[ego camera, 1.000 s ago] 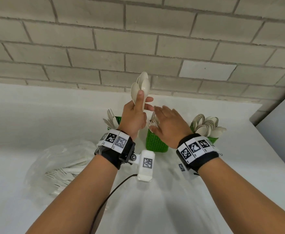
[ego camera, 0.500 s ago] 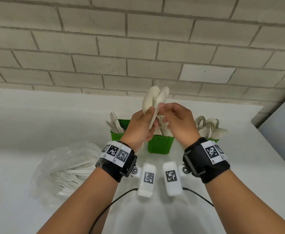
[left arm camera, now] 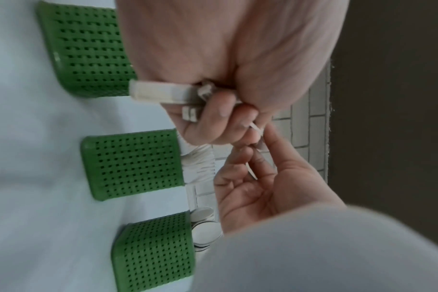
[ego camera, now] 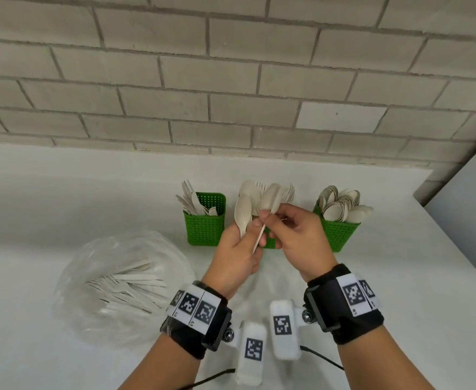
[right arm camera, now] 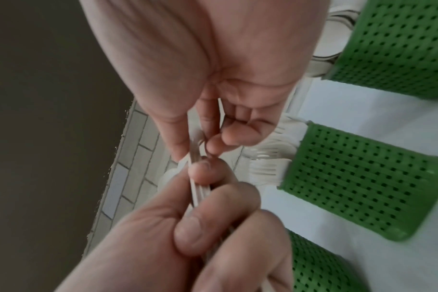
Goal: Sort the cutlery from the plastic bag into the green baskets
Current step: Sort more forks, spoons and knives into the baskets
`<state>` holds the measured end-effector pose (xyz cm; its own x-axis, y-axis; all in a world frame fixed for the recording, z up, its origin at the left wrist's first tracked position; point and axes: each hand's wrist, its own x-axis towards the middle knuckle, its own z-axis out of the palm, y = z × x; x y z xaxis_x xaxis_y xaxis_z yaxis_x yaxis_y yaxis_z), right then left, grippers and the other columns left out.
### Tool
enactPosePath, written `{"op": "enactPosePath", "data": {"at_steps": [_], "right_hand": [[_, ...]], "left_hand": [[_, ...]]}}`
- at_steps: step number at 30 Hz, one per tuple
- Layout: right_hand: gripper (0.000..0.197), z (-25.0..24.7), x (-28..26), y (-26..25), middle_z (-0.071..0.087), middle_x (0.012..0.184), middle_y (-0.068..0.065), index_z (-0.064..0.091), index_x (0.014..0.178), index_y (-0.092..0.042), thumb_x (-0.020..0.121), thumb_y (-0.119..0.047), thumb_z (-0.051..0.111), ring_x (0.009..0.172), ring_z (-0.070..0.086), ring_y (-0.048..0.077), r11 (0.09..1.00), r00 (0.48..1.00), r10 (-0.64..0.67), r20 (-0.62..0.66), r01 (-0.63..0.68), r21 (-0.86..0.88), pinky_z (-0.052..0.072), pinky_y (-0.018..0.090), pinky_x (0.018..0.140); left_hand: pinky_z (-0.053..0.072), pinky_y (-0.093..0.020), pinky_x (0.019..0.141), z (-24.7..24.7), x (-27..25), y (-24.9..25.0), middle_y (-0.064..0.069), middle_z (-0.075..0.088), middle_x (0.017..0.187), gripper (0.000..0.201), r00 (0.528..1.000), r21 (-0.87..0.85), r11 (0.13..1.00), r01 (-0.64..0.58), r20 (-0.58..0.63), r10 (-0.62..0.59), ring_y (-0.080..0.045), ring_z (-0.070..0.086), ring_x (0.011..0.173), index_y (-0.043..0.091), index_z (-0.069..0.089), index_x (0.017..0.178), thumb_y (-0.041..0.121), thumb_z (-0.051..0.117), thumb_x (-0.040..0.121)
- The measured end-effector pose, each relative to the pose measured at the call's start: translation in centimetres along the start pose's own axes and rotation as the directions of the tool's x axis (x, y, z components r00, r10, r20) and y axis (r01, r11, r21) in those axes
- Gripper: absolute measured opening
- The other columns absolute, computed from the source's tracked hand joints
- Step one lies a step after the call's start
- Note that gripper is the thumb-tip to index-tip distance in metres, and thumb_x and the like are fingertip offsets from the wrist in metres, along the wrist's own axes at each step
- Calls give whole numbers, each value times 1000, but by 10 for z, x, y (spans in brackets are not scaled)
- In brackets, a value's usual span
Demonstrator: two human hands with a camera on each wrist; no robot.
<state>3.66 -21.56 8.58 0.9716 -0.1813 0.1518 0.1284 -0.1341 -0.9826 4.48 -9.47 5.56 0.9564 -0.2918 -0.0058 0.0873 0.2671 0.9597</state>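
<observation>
My left hand [ego camera: 237,249] grips a small bundle of pale spoons [ego camera: 243,218] by their handles, bowls up; the handle ends [left arm camera: 163,94] stick out of its fist. My right hand [ego camera: 293,235] pinches one spoon [ego camera: 270,198] between thumb and fingertips, tilted away from the bundle. Both hands are raised in front of the middle green basket [ego camera: 270,243], which holds forks [right arm camera: 268,158] and is mostly hidden. The left basket [ego camera: 204,223] holds knives. The right basket [ego camera: 336,232] is full of spoons. The clear plastic bag [ego camera: 124,282] of cutlery lies at the left.
The baskets stand in a row on a white counter [ego camera: 62,206] against a grey brick wall [ego camera: 231,80]. The counter's right edge [ego camera: 456,249] runs close to the right basket. Cables trail from both wrist cameras near the bottom.
Both hands came down from in front of the wall to the middle basket. My right hand, flat a second ago, now pinches one spoon and has drawn it apart from the bundle.
</observation>
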Motion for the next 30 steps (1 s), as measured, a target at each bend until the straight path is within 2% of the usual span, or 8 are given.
{"op": "enactPosePath", "data": {"at_steps": [2,5,9,13,19,23,27,30], "right_hand": [[11,3,-10,5,60,55,-9,70,88,-2,90,-12,66,48,51,3,997,999,31,11,-32,67,41,16,50],[11,3,-22,9,62,65,5,70,90,-4,89,-14,67,54,54,10,983,997,77,19,-79,163,40,22,48],[15,-1,-33,14,66,75,10,70,100,-5,92,-15,62,65,55,18,940,986,163,20,-161,301,42,26,55],[15,-6,-42,21,69,81,9,69,101,-4,89,-11,66,69,60,14,936,981,178,-79,-144,320,46,26,59],[28,-26,-51,23,73,91,16,66,103,2,81,-16,67,81,66,26,897,974,185,-130,-113,427,53,30,66],[27,-43,-52,24,72,84,8,66,97,-3,75,-18,69,73,67,18,889,964,187,-190,-84,450,52,27,64],[32,-71,-46,12,72,83,6,69,96,-8,69,-24,74,71,64,16,889,957,132,-260,2,459,52,25,62],[39,-82,-45,7,73,86,9,70,100,-7,66,-25,75,77,65,21,899,967,117,-228,-6,438,55,28,68]], "left_hand": [[14,-24,42,-1,-9,-5,-1,46,64,34,1000,-3,1000,22,-2,-22,-11,27,43,16,56,75,28,42,104],[17,-21,41,-1,-19,-7,3,47,63,31,1000,18,999,30,5,-30,-9,29,43,13,53,80,26,41,104],[22,-19,39,-5,-29,-11,0,49,68,22,1000,64,998,16,19,-18,-9,32,45,11,55,96,28,42,104],[29,-18,38,-2,-32,-15,-3,58,75,21,998,125,992,-17,57,10,-11,41,42,10,53,102,26,40,105],[39,-24,37,14,-33,-18,-6,69,85,21,990,153,988,-4,141,-18,-24,58,49,14,54,114,28,39,105],[45,-26,38,19,-30,-20,-9,71,91,28,990,145,987,64,118,-82,-27,66,58,12,45,126,29,39,105],[47,-27,40,15,-25,-22,-5,72,89,21,994,130,989,72,75,-82,-26,67,61,17,45,120,30,40,105],[48,-27,41,15,-23,-23,-4,72,88,20,995,121,990,72,61,-80,-24,66,60,16,46,119,29,40,105]]}}
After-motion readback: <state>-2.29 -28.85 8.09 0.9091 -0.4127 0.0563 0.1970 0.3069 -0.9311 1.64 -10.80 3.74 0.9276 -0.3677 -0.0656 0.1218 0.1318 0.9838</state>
